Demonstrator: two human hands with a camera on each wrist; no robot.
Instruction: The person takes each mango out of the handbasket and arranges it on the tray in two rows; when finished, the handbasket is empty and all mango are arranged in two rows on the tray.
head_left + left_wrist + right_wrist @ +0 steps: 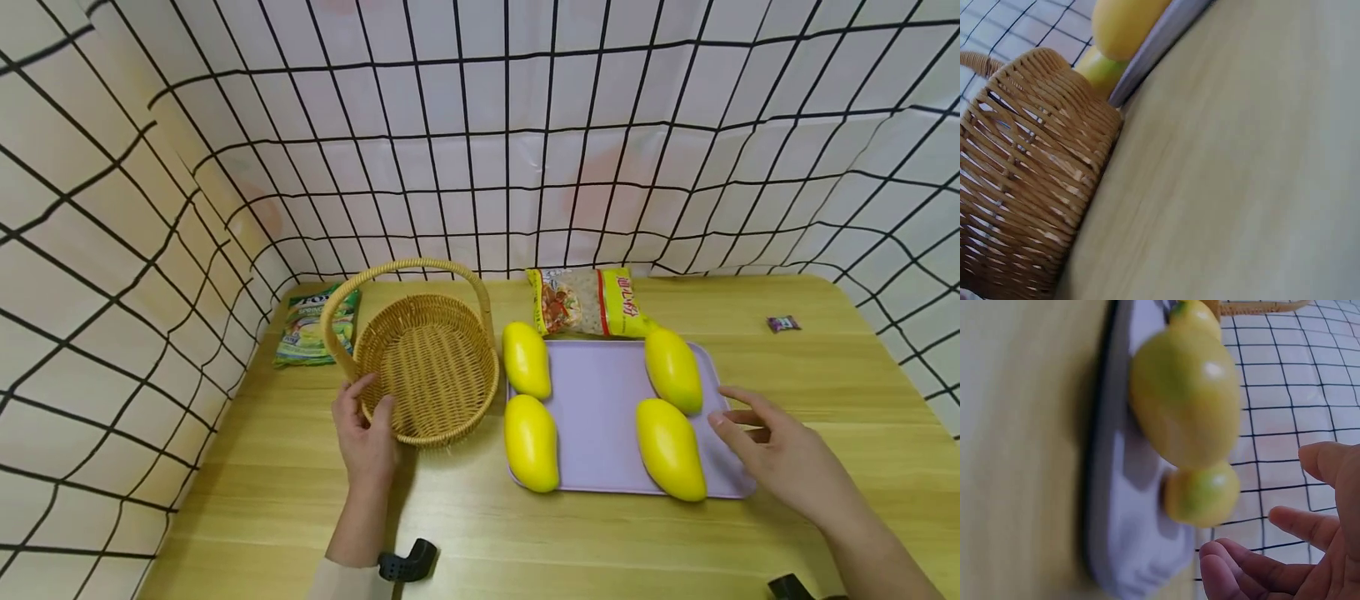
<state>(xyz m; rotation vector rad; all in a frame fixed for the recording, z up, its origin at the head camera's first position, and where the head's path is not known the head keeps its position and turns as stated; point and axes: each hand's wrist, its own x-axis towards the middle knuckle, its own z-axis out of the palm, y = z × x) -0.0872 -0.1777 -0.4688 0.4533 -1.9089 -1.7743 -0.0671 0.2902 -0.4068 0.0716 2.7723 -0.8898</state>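
Observation:
A round wicker basket [435,375] with an upright arched handle stands on the table with nothing in it. My left hand [367,437] grips its near left rim, thumb over the edge; in the left wrist view the woven side [1029,169] fills the left part. Right of the basket lies a lilac tray [600,408]. Two yellow mangoes sit along its left edge, a rear one [527,360] and a front one [531,446]. Toward its right end are a rear mango [672,371] and a front mango [671,450]. My right hand [783,458] hovers at the tray's right edge, fingers apart and holding nothing.
Behind the tray lies a yellow and red food bag [581,302]. A green packet [311,327] lies left of the basket, partly behind its handle. One small purple wrapped candy [783,323] is at the back right. Black-gridded cloth [525,150] encloses the wooden table.

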